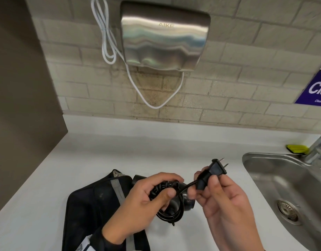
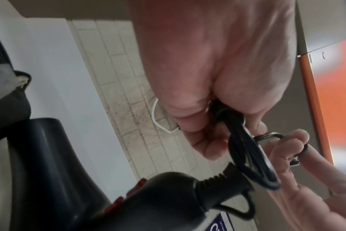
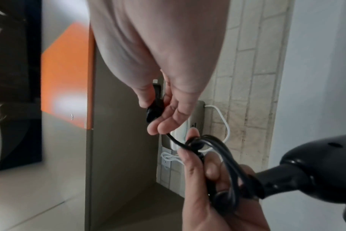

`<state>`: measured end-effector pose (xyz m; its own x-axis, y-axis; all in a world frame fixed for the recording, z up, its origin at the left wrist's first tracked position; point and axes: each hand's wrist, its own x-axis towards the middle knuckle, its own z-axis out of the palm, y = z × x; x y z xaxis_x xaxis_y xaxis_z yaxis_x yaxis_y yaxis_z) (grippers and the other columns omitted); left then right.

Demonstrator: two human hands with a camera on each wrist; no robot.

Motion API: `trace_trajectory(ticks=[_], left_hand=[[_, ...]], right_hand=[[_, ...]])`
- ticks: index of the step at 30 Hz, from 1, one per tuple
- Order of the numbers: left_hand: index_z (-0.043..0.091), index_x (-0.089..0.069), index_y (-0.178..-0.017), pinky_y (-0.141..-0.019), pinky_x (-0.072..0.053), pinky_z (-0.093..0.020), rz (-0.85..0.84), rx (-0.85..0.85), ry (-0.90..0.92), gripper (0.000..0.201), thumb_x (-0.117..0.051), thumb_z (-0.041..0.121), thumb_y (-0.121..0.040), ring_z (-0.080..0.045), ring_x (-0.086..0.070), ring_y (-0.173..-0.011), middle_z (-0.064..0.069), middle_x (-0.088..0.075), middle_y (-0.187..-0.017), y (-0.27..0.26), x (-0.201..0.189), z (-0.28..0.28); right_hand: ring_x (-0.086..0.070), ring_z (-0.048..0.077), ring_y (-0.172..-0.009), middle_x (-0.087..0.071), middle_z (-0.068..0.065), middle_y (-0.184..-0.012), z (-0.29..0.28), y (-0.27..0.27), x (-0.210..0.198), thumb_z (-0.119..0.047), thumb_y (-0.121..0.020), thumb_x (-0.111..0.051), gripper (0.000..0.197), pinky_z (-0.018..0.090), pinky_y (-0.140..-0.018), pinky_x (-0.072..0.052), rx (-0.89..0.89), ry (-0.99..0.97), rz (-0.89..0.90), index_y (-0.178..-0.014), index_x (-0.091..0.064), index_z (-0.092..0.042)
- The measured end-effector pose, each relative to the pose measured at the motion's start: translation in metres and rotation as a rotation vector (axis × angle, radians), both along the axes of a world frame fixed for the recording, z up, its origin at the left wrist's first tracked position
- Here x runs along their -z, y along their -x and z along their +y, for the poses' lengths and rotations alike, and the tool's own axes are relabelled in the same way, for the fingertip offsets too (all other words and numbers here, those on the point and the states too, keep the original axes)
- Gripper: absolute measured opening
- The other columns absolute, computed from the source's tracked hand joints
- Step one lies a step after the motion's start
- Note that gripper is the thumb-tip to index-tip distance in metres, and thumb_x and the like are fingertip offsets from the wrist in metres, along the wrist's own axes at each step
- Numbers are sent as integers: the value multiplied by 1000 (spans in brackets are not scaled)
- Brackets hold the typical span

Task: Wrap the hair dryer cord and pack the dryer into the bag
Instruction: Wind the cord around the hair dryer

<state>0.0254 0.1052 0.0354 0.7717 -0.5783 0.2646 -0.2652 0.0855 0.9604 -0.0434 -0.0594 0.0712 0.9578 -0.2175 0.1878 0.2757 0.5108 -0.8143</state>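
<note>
Over the white counter, my left hand (image 1: 172, 185) grips the coiled black cord (image 1: 172, 217), with loops hanging below the fist. My right hand (image 1: 206, 183) pinches the black two-prong plug (image 1: 217, 169), prongs pointing up and right; a short stretch of cord runs from it to the coil. The black hair dryer (image 1: 187, 199) lies beneath both hands, mostly hidden. The black bag (image 1: 91, 205) with a grey strap lies under and left of it. In the left wrist view the coil (image 2: 245, 156) sits beside the dryer handle (image 2: 168, 195). The right wrist view shows the plug (image 3: 154, 109) in my fingers.
A steel sink (image 1: 253, 158) with a faucet (image 1: 319, 149) and a yellow-green sponge (image 1: 297, 148) is on the right. A steel hand dryer (image 1: 165, 37) with a white cable (image 1: 109, 49) hangs on the brick wall. A purple sign (image 1: 315, 87) is at the far right.
</note>
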Motion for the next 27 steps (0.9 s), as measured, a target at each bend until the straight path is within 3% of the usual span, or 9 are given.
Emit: trace_trajectory(ticks=[3, 8, 11, 15, 18, 20, 22, 25, 27], left_hand=[[35, -70, -101, -72, -46, -12, -47, 12, -56, 25, -73, 39, -77, 3, -58, -68, 21, -67, -81, 1, -3, 2], [30, -71, -92, -75, -43, -8, -272, -133, -153, 16, -73, 41, -81, -6, -65, -82, 18, -68, -82, -1, 1, 2], [27, -70, -86, -71, -41, -7, -352, -168, -156, 25, -67, 52, -81, -6, -61, -77, 17, -65, -77, 0, 3, 0], [25, -70, -84, -69, -41, -7, -396, -172, -164, 32, -63, 57, -82, -6, -61, -75, 11, -66, -78, -1, 5, -2], [25, -70, -82, -67, -40, -7, -399, -161, -152, 36, -62, 59, -82, -5, -60, -72, 11, -65, -75, -2, 5, -3], [24, -69, -81, -66, -41, -9, -398, -147, -149, 36, -62, 60, -82, -6, -59, -70, 9, -64, -74, -2, 4, -4], [25, -70, -82, -67, -42, -10, -390, -133, -140, 33, -64, 58, -82, -7, -60, -71, 11, -64, -73, -2, 3, -5], [27, -70, -84, -68, -42, -10, -378, -142, -125, 33, -63, 59, -82, -7, -60, -71, 14, -63, -73, -3, 3, -6], [25, -70, -83, -67, -41, -10, -373, -157, -112, 35, -63, 59, -82, -6, -59, -70, 17, -61, -73, -4, 5, -5]], right_hand=[[-66, 23, -55, -69, 15, -75, -5, -3, 0, -38, -44, -95, 52, 29, -55, -57, 0, -112, 43, -79, -73, -6], [-63, 20, -53, -66, 12, -72, -7, -8, 5, -34, -48, -94, 62, 28, -53, -57, 94, -185, 148, -92, -66, -2], [-63, 24, -52, -69, 12, -67, -9, -11, 20, -24, -80, -71, 48, 33, -54, -55, 269, -17, 238, -120, -49, -7], [-64, 25, -59, -73, 14, -70, -6, -12, 32, -13, -97, -52, 17, 44, -66, -52, 394, 392, 235, -107, -59, -25], [-58, 26, -63, -67, 5, -70, -5, -12, 38, -2, -92, -52, 30, 36, -61, -50, 295, 470, 217, -96, -70, -26], [-58, 18, -64, -66, 1, -74, -3, -13, 41, -6, -82, -56, 32, 29, -60, -51, 239, 564, 193, -98, -68, -31], [-59, 10, -65, -67, -3, -79, -2, -14, 47, -8, -84, -65, 29, 25, -62, -53, 251, 743, 179, -100, -65, -32], [-64, 14, -76, -66, -3, -84, 0, -14, 54, -15, -87, -68, 22, 37, -69, -58, 320, 896, 189, -100, -66, -32], [-66, 15, -81, -68, 2, -89, 1, -15, 53, -13, -88, -67, 19, 39, -69, -59, 289, 822, 198, -95, -70, -30]])
